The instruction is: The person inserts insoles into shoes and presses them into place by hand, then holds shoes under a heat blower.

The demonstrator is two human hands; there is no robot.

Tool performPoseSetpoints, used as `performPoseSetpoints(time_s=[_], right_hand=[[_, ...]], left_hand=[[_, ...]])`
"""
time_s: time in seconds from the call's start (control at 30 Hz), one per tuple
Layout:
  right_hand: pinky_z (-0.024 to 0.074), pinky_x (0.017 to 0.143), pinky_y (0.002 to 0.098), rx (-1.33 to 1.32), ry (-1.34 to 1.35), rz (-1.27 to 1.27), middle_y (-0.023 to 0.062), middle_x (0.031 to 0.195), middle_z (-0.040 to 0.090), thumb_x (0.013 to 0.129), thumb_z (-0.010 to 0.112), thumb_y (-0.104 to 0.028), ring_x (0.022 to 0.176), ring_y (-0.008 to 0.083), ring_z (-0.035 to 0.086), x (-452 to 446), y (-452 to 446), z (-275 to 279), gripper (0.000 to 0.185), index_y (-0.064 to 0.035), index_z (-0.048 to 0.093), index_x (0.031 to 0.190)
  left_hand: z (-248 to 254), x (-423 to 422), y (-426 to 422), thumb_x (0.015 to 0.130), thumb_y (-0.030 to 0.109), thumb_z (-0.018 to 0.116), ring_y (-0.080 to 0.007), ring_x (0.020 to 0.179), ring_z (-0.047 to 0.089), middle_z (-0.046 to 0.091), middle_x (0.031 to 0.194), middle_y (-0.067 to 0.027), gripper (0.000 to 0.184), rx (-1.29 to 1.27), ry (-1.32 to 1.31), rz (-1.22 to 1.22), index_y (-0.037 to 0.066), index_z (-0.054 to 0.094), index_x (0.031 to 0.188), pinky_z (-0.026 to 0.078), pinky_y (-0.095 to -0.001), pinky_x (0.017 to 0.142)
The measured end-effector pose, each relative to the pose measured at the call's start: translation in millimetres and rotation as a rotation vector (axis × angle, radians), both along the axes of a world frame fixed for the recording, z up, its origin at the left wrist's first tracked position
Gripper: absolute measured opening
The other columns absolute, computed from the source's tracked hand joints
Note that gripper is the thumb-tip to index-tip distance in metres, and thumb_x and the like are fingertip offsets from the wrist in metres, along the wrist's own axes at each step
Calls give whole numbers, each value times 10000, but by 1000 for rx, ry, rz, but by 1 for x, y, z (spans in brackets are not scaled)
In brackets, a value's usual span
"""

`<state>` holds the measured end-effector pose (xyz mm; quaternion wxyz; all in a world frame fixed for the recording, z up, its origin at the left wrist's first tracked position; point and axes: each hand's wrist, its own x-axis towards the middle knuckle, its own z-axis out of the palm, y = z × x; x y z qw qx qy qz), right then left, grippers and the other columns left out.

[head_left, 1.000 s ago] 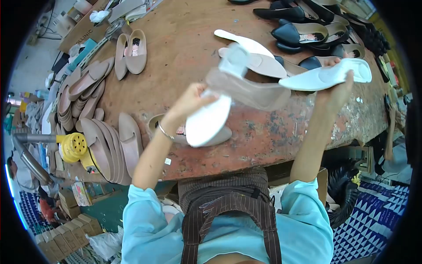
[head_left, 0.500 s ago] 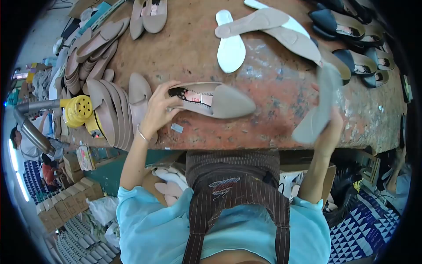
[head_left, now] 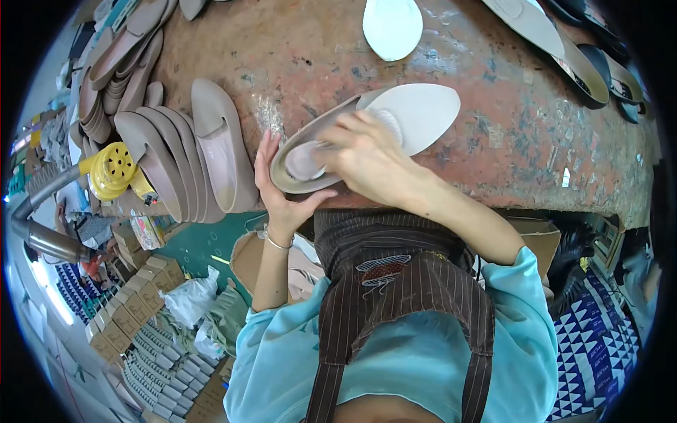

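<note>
A beige shoe lies at a slant on the workbench, its heel toward me. My left hand is wrapped round the heel end, thumb on the near side and fingers on the far side. Across the top of the shoe lies a pale insole, its white front part spread over the toe and its heel part over the shoe opening. My right hand grips the insole at its middle, fingers curled and blurred by motion. Those fingers hide part of the insole and the inside of the shoe.
To the left stand a beige shoe and a nested row of beige shoes, beside a yellow suction nozzle. A white insole lies at the back of the workbench. More insoles and dark shoes are at the right.
My right hand has moved left with the insole and brought it over the shoe. The shoe has turned, and my left hand has shifted to its heel. The view has moved closer to the bench.
</note>
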<state>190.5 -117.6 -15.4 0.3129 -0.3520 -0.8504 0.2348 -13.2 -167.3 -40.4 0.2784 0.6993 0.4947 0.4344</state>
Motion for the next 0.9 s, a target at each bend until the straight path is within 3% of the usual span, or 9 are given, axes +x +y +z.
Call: performPoseSetpoints(time_s=[0.03,0.13,0.37,0.47,0.57,0.67,0.7,0.83,0.9], right_hand=[[425,874,360,-25,18,33,86,924,650,627,718,-146,977,257,581,-6,0,-2,211,-35,726,806],[432,874,370,-72,-8,51,100,929,644,611,732,-155,983,265,577,-20,-1,-8,229,-24,722,799],[437,929,401,-135,-43,81,144,1056,605,660,715,-163,1017,292,572,-23,-2,-16,352,22,698,959],[412,1024,399,-114,-31,228,158,1177,599,724,682,-175,1141,302,554,-26,-2,-18,394,23,675,1065],[363,1106,388,-111,53,409,158,1282,582,775,653,-191,1264,300,503,-31,1,-27,389,4,673,1111],[329,1140,389,-146,-83,340,151,1318,576,793,637,-208,1305,293,481,-35,-6,-20,343,-17,703,1070],[330,1138,396,-103,-139,277,150,1298,589,790,633,-210,1288,290,498,-35,-13,-18,331,-21,714,1049],[310,1143,422,-5,-376,-1,151,1245,625,770,610,-184,1218,292,559,-3,-29,2,287,-22,740,967],[296,1146,430,2,-440,-24,161,1220,634,757,596,-155,1188,300,576,-8,-32,8,295,-20,739,978]], left_hand=[[-10,0,0,574,381,930,-428,1340,392,253,1504,-292,1297,78,-32,-18,92,90,1518,357,-515,1101],[-13,-4,-3,577,414,922,-460,1335,383,232,1500,-320,1366,89,11,-28,125,-23,1519,362,-543,1088],[-22,-12,-3,566,532,884,-476,1337,377,222,1507,-310,1428,13,-16,-81,151,-114,1513,363,-554,1084],[-24,-10,0,616,515,874,-455,1340,387,256,1500,-331,1293,20,-173,-89,107,68,1541,354,-527,1087],[-11,-19,7,767,458,781,-445,1317,427,361,1454,-321,959,-42,-39,-134,49,287,1481,359,-508,1080],[-8,-18,9,842,322,658,-442,1287,465,452,1391,-309,625,-49,54,-91,9,456,1344,368,-494,1070],[-11,-15,8,822,194,588,-434,1253,495,480,1365,-306,435,-31,34,-55,11,504,1207,378,-485,1054],[-13,-14,5,843,208,554,-418,1197,529,520,1322,-289,299,-41,-79,2,27,493,1072,388,-475,1036],[-15,-15,4,825,192,592,-420,1226,505,490,1347,-295,344,-48,-103,-1,29,474,1104,370,-473,1053]])
